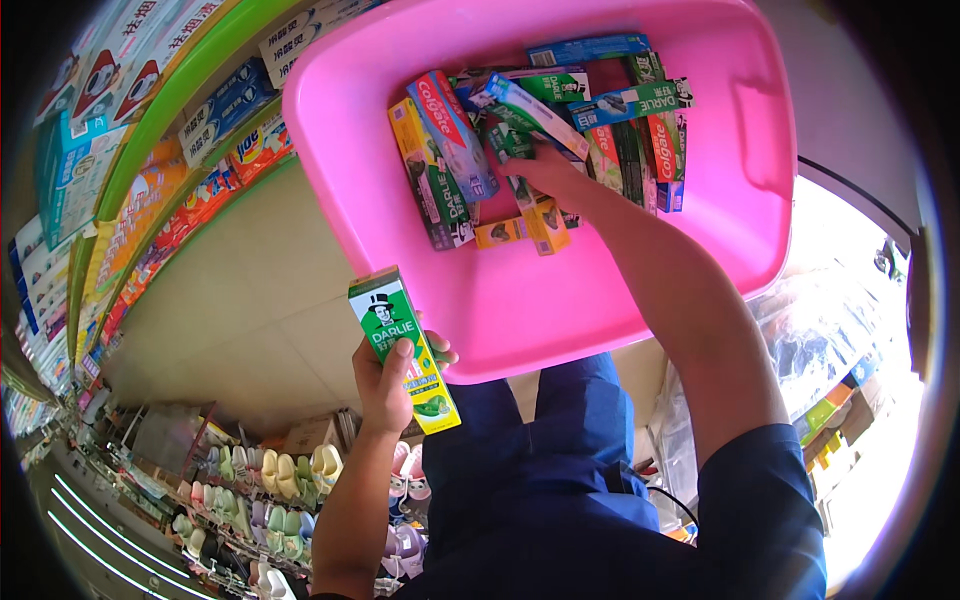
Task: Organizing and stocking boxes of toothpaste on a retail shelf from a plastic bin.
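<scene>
Toothpaste box (392, 325), green and yellow, is clamped in the left hand (384, 392), outside the pink tub (520, 325); the right hand (548, 172) reaches among many cartons (455, 140) still inside, its grip too hidden to tell.

Tub (480, 325) is done in plain pink. Near box (423, 376) is printed green, white, yellow, plus black-hatted figure. Piled boxes (625, 103) are coloured red, blue, green, yellow. Trousers (587, 410) are dyed navy.
</scene>
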Demonstrator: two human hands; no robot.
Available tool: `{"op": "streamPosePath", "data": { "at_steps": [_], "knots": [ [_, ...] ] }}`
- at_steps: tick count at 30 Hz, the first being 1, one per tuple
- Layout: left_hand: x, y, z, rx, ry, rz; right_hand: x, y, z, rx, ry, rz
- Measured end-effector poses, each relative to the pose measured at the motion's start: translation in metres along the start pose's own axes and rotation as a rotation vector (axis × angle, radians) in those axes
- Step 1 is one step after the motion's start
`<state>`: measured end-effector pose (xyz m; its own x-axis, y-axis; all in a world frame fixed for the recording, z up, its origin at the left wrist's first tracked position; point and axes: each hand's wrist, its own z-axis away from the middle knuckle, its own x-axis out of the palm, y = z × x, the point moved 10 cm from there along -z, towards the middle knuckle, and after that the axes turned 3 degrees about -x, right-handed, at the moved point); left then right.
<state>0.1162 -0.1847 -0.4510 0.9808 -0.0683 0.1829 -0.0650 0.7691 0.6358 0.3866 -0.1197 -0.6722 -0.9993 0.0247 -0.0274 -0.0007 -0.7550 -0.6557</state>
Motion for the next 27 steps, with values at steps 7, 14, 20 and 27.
{"op": "streamPosePath", "data": {
  "at_steps": [7,14,20,27],
  "knots": [
    [0.006,0.004,0.001,-0.066,0.025,0.072,0.061,-0.055,0.087,0.157,-0.522,-0.575],
    [0.041,0.013,-0.001,-0.095,-0.038,0.188,0.042,-0.102,0.131,0.094,-0.417,-0.445],
    [0.078,0.041,-0.009,-0.134,-0.071,0.476,0.032,-0.157,0.177,0.073,-0.407,-0.228],
    [0.125,0.114,0.039,-0.043,-0.216,0.514,-0.007,-0.236,0.237,-0.214,-0.299,-0.491]
  ]
}}
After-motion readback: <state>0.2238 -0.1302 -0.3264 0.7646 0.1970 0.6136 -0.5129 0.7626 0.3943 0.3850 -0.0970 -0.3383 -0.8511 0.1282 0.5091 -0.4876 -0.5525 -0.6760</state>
